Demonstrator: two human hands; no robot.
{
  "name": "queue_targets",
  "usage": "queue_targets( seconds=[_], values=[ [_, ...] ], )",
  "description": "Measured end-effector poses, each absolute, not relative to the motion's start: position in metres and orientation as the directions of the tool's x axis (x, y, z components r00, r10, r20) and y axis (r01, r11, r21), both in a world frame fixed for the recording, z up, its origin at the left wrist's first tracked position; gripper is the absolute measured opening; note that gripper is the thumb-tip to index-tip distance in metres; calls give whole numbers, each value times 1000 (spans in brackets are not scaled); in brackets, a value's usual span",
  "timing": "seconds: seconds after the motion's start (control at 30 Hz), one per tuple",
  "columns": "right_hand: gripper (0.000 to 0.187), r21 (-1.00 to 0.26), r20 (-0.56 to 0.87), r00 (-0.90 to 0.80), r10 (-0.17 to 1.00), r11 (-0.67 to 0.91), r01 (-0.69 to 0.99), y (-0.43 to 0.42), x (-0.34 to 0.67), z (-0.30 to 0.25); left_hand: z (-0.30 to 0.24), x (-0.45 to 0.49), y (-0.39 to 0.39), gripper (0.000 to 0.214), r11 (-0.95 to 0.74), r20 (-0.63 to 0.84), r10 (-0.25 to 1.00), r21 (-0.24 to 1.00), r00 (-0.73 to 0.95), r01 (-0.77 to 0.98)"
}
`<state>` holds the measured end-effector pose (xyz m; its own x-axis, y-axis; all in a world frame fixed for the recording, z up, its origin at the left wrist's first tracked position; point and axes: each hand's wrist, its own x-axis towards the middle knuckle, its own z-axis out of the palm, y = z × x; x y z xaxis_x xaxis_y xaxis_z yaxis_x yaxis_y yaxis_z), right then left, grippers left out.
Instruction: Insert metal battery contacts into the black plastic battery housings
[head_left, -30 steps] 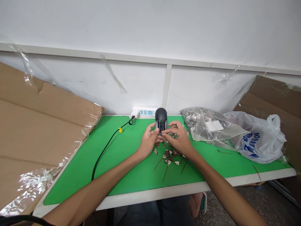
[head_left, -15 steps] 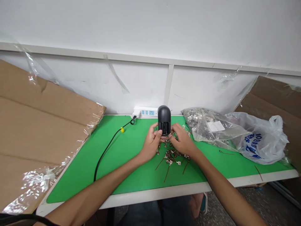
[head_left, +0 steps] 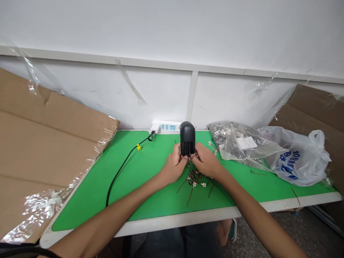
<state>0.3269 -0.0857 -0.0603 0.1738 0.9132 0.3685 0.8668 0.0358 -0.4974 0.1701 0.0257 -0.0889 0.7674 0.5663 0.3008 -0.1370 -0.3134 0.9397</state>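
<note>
A black plastic housing (head_left: pixel 187 134) with a domed top and slots in its lower front stands upright above the table, between my hands. My left hand (head_left: pixel 175 163) grips its lower left side, with the thumb at the bottom edge. On the lower right, my right hand (head_left: pixel 205 160) grips the same housing, its thumb tip close to the left one. Whether a small part is pinched between the thumbs cannot be made out. Below my hands lies a pile of small metal pieces with brown wires (head_left: pixel 195 175), partly hidden by the right hand.
A white power strip (head_left: pixel 172 127) sits at the wall, with a black cable (head_left: pixel 122 166) running from its plug. To the right lie a clear bag of metal parts (head_left: pixel 231 139) and a white plastic bag (head_left: pixel 298 157). Cardboard (head_left: pixel 53 143) leans over the table's left side.
Both thumbs have come closer together at the bottom edge of the housing. My left thumb has slid down and right from its front. The housing stays nearly in place.
</note>
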Motion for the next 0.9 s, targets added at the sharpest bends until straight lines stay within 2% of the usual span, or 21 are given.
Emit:
queue_targets(
  seconds=[0.23,0.4,0.53,0.7,0.9],
  values=[
    [9,-499,365,142,920,65,864,-87,325,-58,-92,166,23,49,-457,333,524,886,784,-71],
    [13,-471,337,128,933,50,880,-87,323,-57,-89,164,22,36,-451,343,515,888,786,-93],
    [14,-473,324,116,939,55,879,-87,322,-56,-89,165,22,39,-483,395,474,864,787,-143],
    [13,-449,325,121,938,41,893,-88,320,-57,-91,165,21,35,-486,349,526,872,775,-63],
    [11,-462,330,149,932,22,887,-88,318,-57,-90,164,20,38,-441,339,541,894,770,-85]
  ],
)
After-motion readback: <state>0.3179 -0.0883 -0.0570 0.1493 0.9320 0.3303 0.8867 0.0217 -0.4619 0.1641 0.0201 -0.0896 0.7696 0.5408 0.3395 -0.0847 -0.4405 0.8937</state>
